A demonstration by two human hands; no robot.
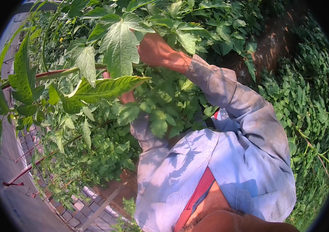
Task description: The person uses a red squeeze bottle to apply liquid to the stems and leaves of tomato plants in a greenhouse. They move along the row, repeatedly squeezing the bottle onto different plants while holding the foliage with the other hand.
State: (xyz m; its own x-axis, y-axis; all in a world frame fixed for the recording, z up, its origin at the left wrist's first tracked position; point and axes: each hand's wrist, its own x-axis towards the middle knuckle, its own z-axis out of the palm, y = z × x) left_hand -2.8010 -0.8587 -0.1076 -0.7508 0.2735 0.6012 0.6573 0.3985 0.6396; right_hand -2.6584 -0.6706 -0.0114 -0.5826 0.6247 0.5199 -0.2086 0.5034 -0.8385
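Observation:
A tomato plant stem (66, 71) with red twine along it crosses the upper left and passes behind the leaves. My right hand (152, 50) is bent at this stem, its back and wrist showing. A broad tomato leaf (121, 43) covers its fingers, so its hold is hidden. Lower down, my left hand (127, 97) sits mostly behind a long curled leaf (106, 90). One of its fingertips shows just under the stem. Whether the left hand grips anything cannot be seen.
Dense tomato foliage (100, 162) surrounds both arms, with another leafy row (312, 116) at right. Red twine (22, 174) stretches along a lower stem. Grey paving blocks (90, 210), a pale bar (103, 207) and a light curved surface (16, 203) lie lower left. Brown soil (271, 43) shows upper right.

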